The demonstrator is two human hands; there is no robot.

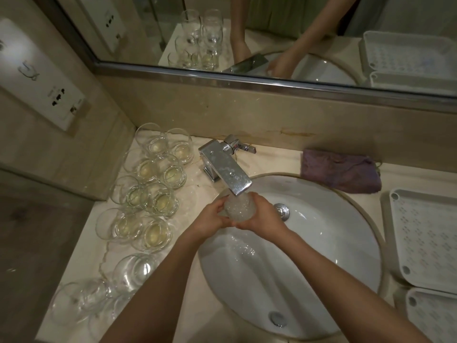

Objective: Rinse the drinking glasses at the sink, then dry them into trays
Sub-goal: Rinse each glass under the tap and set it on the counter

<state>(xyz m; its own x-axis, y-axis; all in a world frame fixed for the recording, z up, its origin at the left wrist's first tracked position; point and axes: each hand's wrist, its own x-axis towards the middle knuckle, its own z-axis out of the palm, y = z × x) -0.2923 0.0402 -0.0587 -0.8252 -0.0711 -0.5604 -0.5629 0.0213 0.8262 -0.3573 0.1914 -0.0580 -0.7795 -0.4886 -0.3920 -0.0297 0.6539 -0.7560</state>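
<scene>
Curled fingers of both hands wrap a clear drinking glass [238,209] from either side. The left hand [212,217] grips its left wall, and the right hand [259,219] grips its right wall and underside. The glass sits directly under the spout of a chrome faucet [223,167], at the back-left edge of the sink [321,243]. It looks white and frothy with running water. Water spills down from the hands into the white oval basin, where a metal drain plug [277,318] lies toward the near side.

Both bare forearms reach in from the bottom of the view. To the left of the sink, on a pale marble counter [195,298], stands a crowd of glasses [148,191] in rough pairs. Several hold a little yellowish liquid at the bottom; the nearest ones appear clear.

Behind the sink on the right lies a folded purple cloth [340,173]. Just right of the basin sit two white perforated trays [427,238], one behind the other. A mirror [272,33] above the counter reflects the hands, glasses and trays. A wall socket plate [44,78] is at far left.
</scene>
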